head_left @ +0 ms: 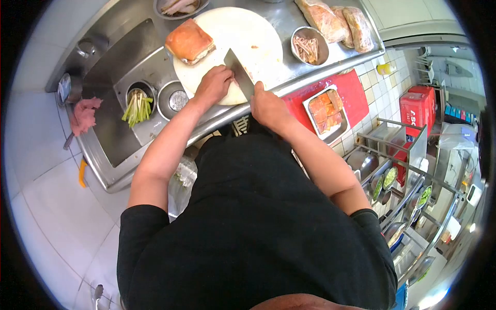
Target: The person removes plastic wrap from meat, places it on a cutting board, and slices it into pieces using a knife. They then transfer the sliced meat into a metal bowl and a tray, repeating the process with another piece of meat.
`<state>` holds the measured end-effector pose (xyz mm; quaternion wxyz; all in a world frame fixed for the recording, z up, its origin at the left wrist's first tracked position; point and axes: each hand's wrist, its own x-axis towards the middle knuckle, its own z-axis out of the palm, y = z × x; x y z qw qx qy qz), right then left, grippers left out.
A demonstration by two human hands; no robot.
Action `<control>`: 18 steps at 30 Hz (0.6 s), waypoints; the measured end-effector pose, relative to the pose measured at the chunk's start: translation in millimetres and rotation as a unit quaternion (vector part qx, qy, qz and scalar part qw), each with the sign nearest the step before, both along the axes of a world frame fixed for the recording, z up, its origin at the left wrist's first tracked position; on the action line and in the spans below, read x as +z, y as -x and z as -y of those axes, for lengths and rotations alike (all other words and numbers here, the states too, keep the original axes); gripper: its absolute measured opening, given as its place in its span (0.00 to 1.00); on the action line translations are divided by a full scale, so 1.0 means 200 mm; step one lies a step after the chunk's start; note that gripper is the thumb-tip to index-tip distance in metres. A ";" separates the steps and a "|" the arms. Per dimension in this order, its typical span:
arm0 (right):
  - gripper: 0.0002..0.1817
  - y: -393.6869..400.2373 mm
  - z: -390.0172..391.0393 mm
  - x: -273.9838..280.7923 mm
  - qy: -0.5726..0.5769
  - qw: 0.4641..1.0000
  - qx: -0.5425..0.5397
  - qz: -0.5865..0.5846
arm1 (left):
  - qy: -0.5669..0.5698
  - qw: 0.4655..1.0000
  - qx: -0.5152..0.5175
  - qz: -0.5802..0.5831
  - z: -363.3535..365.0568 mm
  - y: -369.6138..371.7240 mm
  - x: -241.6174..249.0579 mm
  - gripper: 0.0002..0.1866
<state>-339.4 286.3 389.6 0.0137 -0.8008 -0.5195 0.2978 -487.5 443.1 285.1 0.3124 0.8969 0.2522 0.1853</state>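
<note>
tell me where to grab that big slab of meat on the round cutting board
Probably grip the slab of meat across its two long sides, coming from above. It lies flat near the cutting board rim, top face up, nothing around it. The left hand sits nearest.

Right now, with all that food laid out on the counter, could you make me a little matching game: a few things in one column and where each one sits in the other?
Things:
1. cleaver
2. slab of meat
3. green vegetable strips
4. orange pieces

Places:
A. in a round metal bowl down in the sink
B. in a rectangular metal tray on a red board
C. in the right hand, blade on the round white board
D. lying on the far left part of the round white board

Pairs: 1-C, 2-D, 3-A, 4-B
</note>
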 end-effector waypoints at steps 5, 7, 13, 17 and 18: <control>0.16 -0.10 0.04 0.11 -0.048 0.997 -0.053 -0.036 | 0.046 0.996 0.059 0.037 0.05 -0.01 0.02 0.07; 0.18 -0.21 0.14 0.07 -0.070 0.993 -0.084 -0.039 | 0.140 0.979 0.140 0.045 0.10 -0.05 0.04 0.11; 0.22 -0.35 0.30 -0.05 -0.089 0.971 -0.136 -0.178 | 0.076 0.971 0.215 0.077 0.32 -0.33 -0.05 0.26; 0.22 -0.23 0.24 -0.05 -0.025 0.931 -0.183 -0.316 | 0.088 0.962 0.252 0.063 0.34 -0.45 -0.04 0.25; 0.22 -0.23 0.22 -0.05 -0.019 0.925 -0.173 -0.338 | 0.124 0.951 0.268 0.089 0.33 -0.47 -0.05 0.25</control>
